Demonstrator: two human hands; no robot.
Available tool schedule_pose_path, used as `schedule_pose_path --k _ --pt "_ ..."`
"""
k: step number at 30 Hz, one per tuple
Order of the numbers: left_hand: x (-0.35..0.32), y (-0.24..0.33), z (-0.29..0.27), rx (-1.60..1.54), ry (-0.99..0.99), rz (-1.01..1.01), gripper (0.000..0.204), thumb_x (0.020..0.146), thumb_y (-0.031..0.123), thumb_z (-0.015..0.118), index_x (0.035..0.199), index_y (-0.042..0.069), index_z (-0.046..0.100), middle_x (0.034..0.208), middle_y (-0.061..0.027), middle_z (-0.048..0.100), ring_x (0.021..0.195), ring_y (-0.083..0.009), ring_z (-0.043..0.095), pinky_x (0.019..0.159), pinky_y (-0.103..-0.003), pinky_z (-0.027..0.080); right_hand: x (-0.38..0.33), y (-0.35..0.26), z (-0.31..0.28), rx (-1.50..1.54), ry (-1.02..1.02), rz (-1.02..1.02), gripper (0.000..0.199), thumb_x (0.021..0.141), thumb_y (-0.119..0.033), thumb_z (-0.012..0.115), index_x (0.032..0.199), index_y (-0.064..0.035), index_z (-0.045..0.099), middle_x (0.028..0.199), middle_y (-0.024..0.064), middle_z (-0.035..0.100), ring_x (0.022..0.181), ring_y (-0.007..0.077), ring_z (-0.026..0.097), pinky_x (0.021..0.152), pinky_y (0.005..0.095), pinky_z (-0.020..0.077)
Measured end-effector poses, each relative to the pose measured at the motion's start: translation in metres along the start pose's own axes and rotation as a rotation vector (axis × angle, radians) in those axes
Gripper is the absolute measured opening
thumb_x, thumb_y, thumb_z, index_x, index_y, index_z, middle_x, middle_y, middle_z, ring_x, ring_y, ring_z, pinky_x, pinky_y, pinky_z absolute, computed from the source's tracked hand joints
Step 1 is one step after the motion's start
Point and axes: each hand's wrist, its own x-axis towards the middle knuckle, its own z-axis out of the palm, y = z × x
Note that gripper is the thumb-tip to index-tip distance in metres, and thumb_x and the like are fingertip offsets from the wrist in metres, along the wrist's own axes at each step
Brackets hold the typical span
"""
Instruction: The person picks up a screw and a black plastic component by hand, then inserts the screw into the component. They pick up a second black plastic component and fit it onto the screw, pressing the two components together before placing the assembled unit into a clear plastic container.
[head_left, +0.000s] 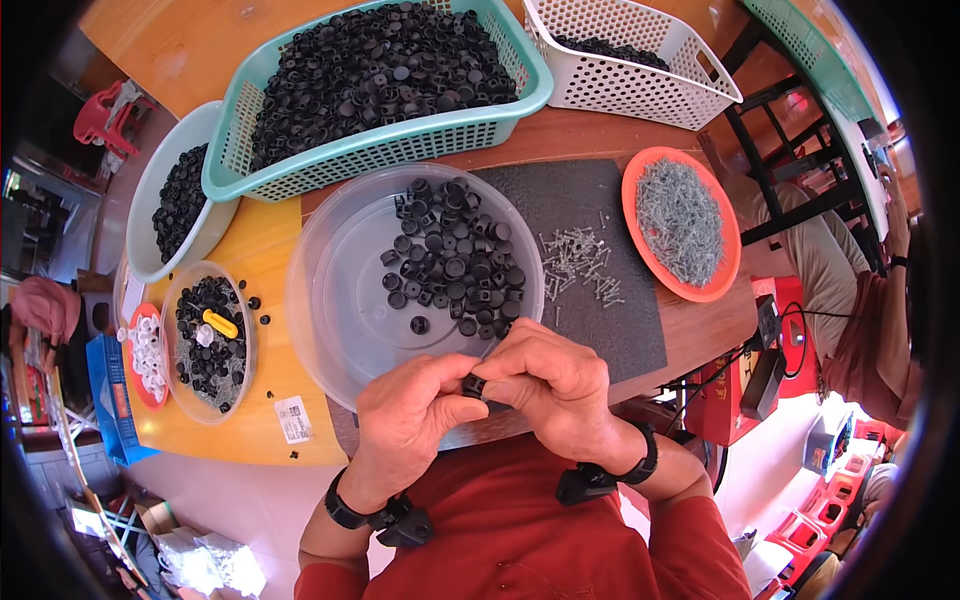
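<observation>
Black, small plastic cap (474,386) pinched between both hands.

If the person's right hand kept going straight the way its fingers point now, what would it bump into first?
The right hand points toward the left hand, with a small black part pinched between both. So it would probably meet that part first, then the left fingers, though depth is hard to judge.

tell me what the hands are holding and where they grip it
Both hands pinch one small black plastic part between them: the left hand by its left side, the right hand by its right. A thin screw seems to stick up from it.
</observation>
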Motion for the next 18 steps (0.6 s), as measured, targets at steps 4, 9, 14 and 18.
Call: schedule_pose_path --k 4,9,14,18 --pt "0.000 -0.006 0.001 0.026 -0.009 0.108 0.029 0.075 0.018 0.073 0.096 0.001 0.060 0.072 -0.0068 0.060 0.060 -0.0184 0.057 0.055 -0.028 0.045 0.000 -0.002 -0.001 0.010 -0.013 -0.009 0.014 0.072 0.007 0.067 0.083 -0.0004 0.063 0.074 0.0074 0.062 0.067 0.0202 0.056 0.061 0.0306 0.0450" --pt "0.003 -0.010 -0.001 0.075 -0.018 0.255 0.029 0.076 0.022 0.072 0.089 0.001 0.057 0.068 -0.0067 0.057 0.054 -0.0196 0.052 0.050 -0.029 0.041 0.000 -0.005 0.001 0.050 -0.032 -0.031 0.018 0.069 0.010 0.065 0.083 -0.0011 0.062 0.073 0.0073 0.060 0.067 0.0230 0.055 0.061 0.0326 0.0441" --pt "0.003 -0.013 0.001 0.094 0.026 0.303 0.031 0.073 0.024 0.075 0.085 0.002 0.057 0.063 -0.0061 0.054 0.051 -0.0198 0.051 0.046 -0.030 0.039 -0.001 -0.007 0.000 0.097 -0.032 0.030 0.017 0.069 0.010 0.065 0.082 -0.0003 0.062 0.072 0.0077 0.059 0.066 0.0227 0.055 0.058 0.0324 0.0441" --pt "0.002 -0.020 0.002 0.075 0.025 0.312 0.032 0.070 0.023 0.077 0.084 0.002 0.057 0.062 -0.0060 0.053 0.050 -0.0200 0.050 0.046 -0.030 0.039 0.000 -0.007 0.000 0.113 -0.037 0.032 0.016 0.070 0.010 0.065 0.083 -0.0001 0.061 0.071 0.0075 0.058 0.066 0.0228 0.055 0.059 0.0324 0.0442"
